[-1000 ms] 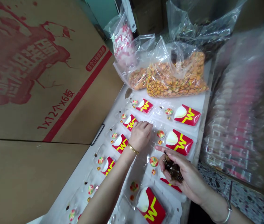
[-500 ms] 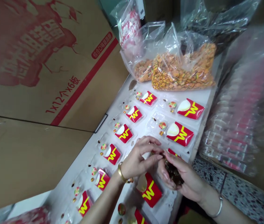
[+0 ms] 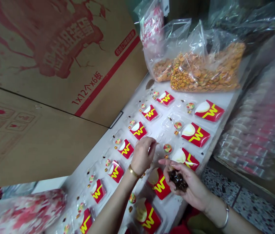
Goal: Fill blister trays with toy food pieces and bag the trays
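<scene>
In front of the big bag [image 3: 207, 78], the right hand [image 3: 193, 187] cups shiny brown bits [image 3: 178, 182]. Apart from it, the left hand [image 3: 142, 155] pinches what looks like a tiny piece [image 3: 157, 143].

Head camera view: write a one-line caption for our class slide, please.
A right hand cups glossy dark pieces while the left hand hangs near rows of red-and-yellow packets.

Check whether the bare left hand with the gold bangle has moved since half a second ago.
Yes, the left hand moved nearer the brown cardboard box, away from the bare right hand.
</scene>
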Demonstrator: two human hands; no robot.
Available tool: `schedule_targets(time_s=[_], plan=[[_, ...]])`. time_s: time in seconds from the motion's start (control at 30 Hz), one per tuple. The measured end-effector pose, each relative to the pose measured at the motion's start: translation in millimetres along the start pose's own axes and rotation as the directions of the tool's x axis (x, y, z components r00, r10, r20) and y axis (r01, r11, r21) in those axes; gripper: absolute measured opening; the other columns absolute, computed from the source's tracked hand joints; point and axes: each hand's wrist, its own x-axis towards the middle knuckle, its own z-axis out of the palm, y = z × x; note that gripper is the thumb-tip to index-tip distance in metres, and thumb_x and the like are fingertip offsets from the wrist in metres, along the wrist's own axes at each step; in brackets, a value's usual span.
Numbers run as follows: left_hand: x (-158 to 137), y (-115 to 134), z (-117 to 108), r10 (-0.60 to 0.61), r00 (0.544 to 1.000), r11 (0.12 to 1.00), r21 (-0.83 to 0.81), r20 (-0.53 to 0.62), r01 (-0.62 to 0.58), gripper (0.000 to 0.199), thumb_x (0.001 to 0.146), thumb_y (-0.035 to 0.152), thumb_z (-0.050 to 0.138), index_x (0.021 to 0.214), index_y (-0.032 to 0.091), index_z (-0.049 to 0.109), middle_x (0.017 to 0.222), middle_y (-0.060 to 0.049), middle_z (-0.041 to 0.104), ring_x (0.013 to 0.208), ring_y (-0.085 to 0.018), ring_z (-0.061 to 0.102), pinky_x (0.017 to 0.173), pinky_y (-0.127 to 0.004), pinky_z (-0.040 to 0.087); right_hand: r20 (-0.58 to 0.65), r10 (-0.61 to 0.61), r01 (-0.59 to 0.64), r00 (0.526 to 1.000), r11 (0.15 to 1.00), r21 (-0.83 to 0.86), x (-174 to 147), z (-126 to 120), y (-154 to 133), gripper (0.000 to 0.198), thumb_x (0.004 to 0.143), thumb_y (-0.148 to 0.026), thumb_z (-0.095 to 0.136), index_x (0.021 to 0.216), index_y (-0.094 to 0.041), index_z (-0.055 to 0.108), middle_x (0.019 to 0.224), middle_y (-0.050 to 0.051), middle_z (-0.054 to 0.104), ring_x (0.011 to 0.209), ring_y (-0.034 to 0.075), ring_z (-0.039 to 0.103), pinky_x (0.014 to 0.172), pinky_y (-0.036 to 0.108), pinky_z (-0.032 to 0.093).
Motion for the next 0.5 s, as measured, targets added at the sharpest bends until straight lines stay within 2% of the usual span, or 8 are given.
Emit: schedule_targets(time_s=[0.13, 0.2, 0.27, 0.33, 0.4, 0.5], plan=[[17, 0, 24, 0.006, 1.000, 0.948, 0.318, -0.014, -0.001, 0.016, 0.091, 0.023, 0.043, 0.085, 0.017, 0.057, 0.083, -0.006, 0.061, 0.080, -0.020, 0.054, 0.074, -0.035, 0.039, -0.063, -0.063, 0.056, 0.996, 0.992, -0.110, -11, 0, 0, 0.031, 0.088, -0.035, 0.052, 0.116, -0.023, 0.055, 0.077, 0.000, 0.055, 0.050, 0.007, 0.042, 0.042, 0.020, 0.016], [22, 2, 34, 0.012, 1.000, 0.921, 0.389, 0.010, -0.015, 0.017, 0.091, 0.024, 0.044, 0.084, 0.017, 0.057, 0.082, -0.006, 0.061, 0.081, -0.021, 0.054, 0.074, -0.036, 0.038, -0.063, -0.100, 0.089, 0.993, 0.984, -0.157, -16, 0, 1, 0.036, 0.089, -0.040, 0.051, 0.121, -0.024, 0.052, 0.073, -0.001, 0.054, 0.047, 0.006, 0.039, 0.042, 0.020, 0.015], [24, 5, 38, -0.002, 1.000, 0.922, 0.386, 0.002, 0.001, 0.017, 0.090, 0.029, 0.047, 0.086, 0.017, 0.058, 0.086, -0.007, 0.061, 0.084, -0.022, 0.054, 0.076, -0.038, 0.039, -0.063, -0.136, 0.123, 0.989, 0.976, -0.177, -20, -1, 3, 0.042, 0.090, -0.046, 0.048, 0.127, -0.027, 0.046, 0.069, -0.002, 0.053, 0.046, 0.007, 0.038, 0.041, 0.020, 0.016], [20, 10, 35, -0.029, 0.999, 0.953, 0.299, -0.037, 0.039, 0.023, 0.089, 0.037, 0.051, 0.093, 0.017, 0.060, 0.091, -0.008, 0.061, 0.088, -0.023, 0.055, 0.079, -0.038, 0.039, -0.067, -0.164, 0.150, 0.984, 0.973, -0.176, -23, -1, 5, 0.049, 0.090, -0.053, 0.043, 0.133, -0.031, 0.039, 0.067, -0.002, 0.054, 0.045, 0.008, 0.038, 0.041, 0.019, 0.018], [8, 18, 26, -0.043, 0.998, 0.991, 0.123, -0.037, 0.047, 0.027, 0.089, 0.041, 0.051, 0.099, 0.018, 0.061, 0.097, -0.008, 0.061, 0.093, -0.021, 0.055, 0.083, -0.037, 0.040, -0.063, -0.169, 0.156, 0.984, 0.973, -0.173, -26, -1, 6, 0.054, 0.090, -0.057, 0.042, 0.137, -0.033, 0.032, 0.065, -0.003, 0.054, 0.045, 0.008, 0.038, 0.041, 0.019, 0.018], [-23, 38, 7, 0.015, 0.991, 0.980, -0.199, 0.135, 0.012, 0.025, 0.089, 0.040, 0.052, 0.100, 0.021, 0.063, 0.100, -0.006, 0.061, 0.095, -0.018, 0.057, 0.084, -0.032, 0.043, -0.063, -0.150, 0.134, 0.987, 0.970, -0.203, -30, -2, 12, 0.060, 0.088, -0.060, 0.042, 0.140, -0.034, 0.028, 0.062, -0.002, 0.055, 0.043, 0.008, 0.039, 0.039, 0.018, 0.018]])
